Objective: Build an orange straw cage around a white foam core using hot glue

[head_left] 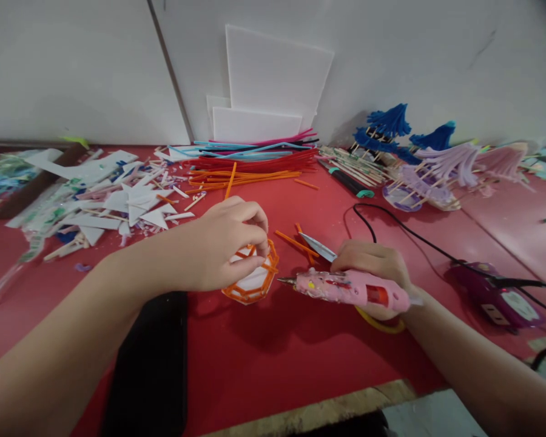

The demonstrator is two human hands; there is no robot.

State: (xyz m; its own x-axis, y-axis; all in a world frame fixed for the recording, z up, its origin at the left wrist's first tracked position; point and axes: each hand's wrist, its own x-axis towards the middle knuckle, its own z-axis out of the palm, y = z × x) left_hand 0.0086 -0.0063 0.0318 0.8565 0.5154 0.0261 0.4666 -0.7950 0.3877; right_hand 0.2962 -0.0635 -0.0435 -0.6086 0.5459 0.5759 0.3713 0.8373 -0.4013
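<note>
My left hand (230, 246) is over a small white piece (253, 277) edged with orange strips (248, 296). Its fingers are bent together at the piece's top; whatever they pinch is hidden. In my right hand (373, 261) is a pink glue gun (355, 289), its metal tip pointing left, just short of the orange rim. Scissors are also in that hand, their blades (317, 247) sticking out to the upper left and yellow handle (382, 323) below. Short orange pieces (295, 243) lie crossed by the blades.
Colored stems (255, 159) lie along the back wall, with white scraps (131, 203) at left. Blue and lilac models (446, 164) stand back right. A black cable (404, 227) leads toward a purple power socket (495, 300). A black flat object (152, 364) lies near the front edge.
</note>
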